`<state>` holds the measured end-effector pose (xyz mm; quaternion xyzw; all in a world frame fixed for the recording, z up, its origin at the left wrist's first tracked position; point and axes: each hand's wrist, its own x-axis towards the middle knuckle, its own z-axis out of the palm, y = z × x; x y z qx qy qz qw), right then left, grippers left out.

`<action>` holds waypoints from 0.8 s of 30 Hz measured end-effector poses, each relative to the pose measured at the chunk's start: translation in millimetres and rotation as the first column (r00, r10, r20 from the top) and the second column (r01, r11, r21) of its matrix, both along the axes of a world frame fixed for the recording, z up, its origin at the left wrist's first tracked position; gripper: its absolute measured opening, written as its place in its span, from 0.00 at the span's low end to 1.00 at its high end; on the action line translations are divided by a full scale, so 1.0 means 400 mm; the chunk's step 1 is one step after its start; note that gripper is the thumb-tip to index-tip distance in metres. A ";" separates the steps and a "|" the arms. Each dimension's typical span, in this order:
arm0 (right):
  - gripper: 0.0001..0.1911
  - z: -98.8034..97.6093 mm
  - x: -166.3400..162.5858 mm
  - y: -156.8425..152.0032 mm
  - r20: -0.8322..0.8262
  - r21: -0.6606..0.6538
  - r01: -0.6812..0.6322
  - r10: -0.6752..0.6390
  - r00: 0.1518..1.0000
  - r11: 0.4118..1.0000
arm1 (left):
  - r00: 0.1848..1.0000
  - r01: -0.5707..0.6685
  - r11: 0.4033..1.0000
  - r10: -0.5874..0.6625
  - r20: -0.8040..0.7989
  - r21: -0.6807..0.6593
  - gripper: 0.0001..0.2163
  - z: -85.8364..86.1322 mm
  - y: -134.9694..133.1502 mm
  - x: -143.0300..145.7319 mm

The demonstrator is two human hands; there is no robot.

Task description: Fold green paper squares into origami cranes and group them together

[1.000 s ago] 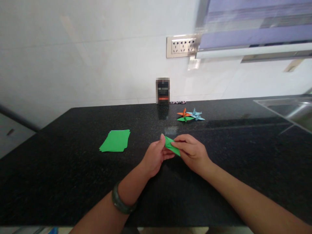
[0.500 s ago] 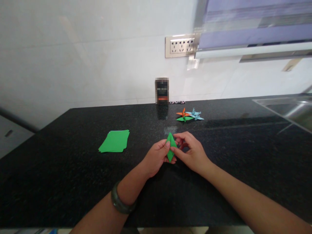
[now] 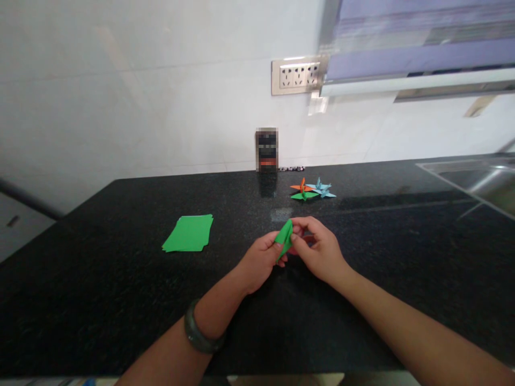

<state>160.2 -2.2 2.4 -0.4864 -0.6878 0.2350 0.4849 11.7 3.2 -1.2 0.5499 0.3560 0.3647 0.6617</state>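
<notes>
A folded piece of green origami paper [image 3: 284, 238] is held between both hands above the dark counter, its upper tip leaning to the right. My left hand [image 3: 261, 261] grips its lower left part, thumb on top and fingers underneath. Thumb and fingers of my right hand [image 3: 320, 250] pinch its right edge near the upper tip. The fingers partly hide the paper's underside. Beyond the hands, folded paper cranes stand in a cluster: an orange crane [image 3: 302, 186], a green crane [image 3: 304, 197] and light blue ones [image 3: 321, 187].
A stack of green paper sheets [image 3: 188, 234] lies to the left on the black countertop [image 3: 120, 300]. A pixelated dark box [image 3: 267, 150] stands against the wall beside a beaded string [image 3: 292, 169]. A metal sink [image 3: 483, 182] is at the far right, and a socket panel [image 3: 298, 76] is on the wall.
The green paper has turned, its upper tip swinging right and its near face opening out. My right fingers have shifted slightly up along its edge. My left hand has barely moved.
</notes>
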 end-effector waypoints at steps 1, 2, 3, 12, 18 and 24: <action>0.11 -0.001 0.000 0.000 -0.011 -0.013 -0.005 0.005 1.000 1.000 | 1.000 0.002 1.000 -0.002 -0.007 0.012 0.12 0.000 0.000 0.000; 0.12 -0.002 0.000 0.000 -0.016 -0.021 -0.007 0.007 1.000 1.000 | 1.000 0.009 1.000 -0.009 -0.018 0.025 0.13 0.000 0.000 0.001; 0.13 -0.002 0.000 0.000 -0.014 -0.023 -0.005 0.004 1.000 1.000 | 0.999 0.017 0.999 -0.016 -0.030 0.038 0.14 0.000 0.000 0.001; 0.13 -0.002 -0.004 0.000 -0.067 -0.079 0.005 -0.010 0.998 0.997 | 1.000 -0.005 1.000 0.005 -0.011 0.030 0.18 -0.008 -0.003 0.008; 0.07 0.004 -0.007 0.004 -0.112 -0.134 0.049 -0.064 0.992 0.990 | 0.998 -0.005 0.999 0.008 -0.062 0.054 0.18 0.002 -0.004 0.008; 0.12 0.003 -0.007 0.007 -0.150 -0.172 0.041 -0.068 0.986 0.984 | 0.989 -0.008 0.993 0.025 -0.145 0.116 0.14 0.015 -0.007 0.008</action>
